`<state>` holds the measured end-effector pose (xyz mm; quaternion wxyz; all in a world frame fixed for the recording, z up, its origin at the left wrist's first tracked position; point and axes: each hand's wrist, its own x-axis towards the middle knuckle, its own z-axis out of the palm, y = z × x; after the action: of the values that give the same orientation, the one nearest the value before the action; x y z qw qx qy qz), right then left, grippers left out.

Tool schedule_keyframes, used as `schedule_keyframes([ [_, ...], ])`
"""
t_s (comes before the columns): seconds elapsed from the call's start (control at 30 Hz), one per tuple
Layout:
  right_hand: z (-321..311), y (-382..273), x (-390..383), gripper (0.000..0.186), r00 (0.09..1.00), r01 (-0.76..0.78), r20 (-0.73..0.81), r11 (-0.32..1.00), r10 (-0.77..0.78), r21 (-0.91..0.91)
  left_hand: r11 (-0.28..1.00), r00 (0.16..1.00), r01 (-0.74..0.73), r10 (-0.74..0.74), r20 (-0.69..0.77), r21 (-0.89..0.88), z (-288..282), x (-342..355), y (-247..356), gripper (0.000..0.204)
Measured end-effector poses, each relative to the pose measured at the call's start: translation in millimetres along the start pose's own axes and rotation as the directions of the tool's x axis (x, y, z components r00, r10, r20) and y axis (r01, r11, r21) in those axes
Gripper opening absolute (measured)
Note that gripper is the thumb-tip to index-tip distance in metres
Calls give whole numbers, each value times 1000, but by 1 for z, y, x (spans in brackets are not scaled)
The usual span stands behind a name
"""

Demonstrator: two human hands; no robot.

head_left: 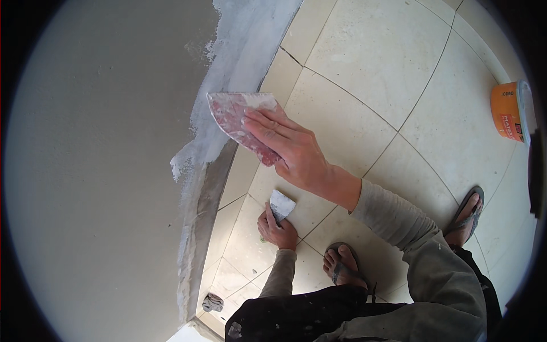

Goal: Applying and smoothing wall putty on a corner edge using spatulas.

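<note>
My right hand grips a red plastic putty spreader, its fingers laid flat along the face. White filler smears the spreader, and its curved edge lies against or just off the wall; I cannot tell which. Behind it, a band of pale wet putty runs along the base of the grey wall, ragged at its outer border. Lower down, my left hand is closed round the handle of a putty knife. White putty covers much of that blade, which is held above the floor tiles.
An orange bucket with a pale lid stands at the far right on the tiled floor. My sandalled feet are on the tiles. Near the wall's lower end lies a crumpled grey rag. A tile skirting edges the wall.
</note>
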<state>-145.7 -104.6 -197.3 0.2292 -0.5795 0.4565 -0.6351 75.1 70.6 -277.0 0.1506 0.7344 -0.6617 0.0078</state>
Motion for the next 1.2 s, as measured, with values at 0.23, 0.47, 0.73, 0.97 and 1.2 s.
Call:
schedule_keyframes([
  [0.23,-33,7,-19,42,928,310,277,929,-249,-203,999,998,42,-42,40,-2,-3,2,6,54],
  [0.47,-29,64,48,39,773,635,328,663,-544,-396,1000,1000,-1,1,12,12,1,1,0,57],
  [0.73,-40,78,9,57,855,477,410,790,-317,-386,1000,1000,-11,11,0,-3,3,1,-5,59],
  [0.97,-41,43,64,62,989,-85,-122,996,88,22,999,999,41,-41,34,-1,-5,3,2,57],
  [1.2,9,-9,16,62,1000,23,8,1000,-23,-13,1000,999,26,-26,30,-3,-1,5,5,56],
])
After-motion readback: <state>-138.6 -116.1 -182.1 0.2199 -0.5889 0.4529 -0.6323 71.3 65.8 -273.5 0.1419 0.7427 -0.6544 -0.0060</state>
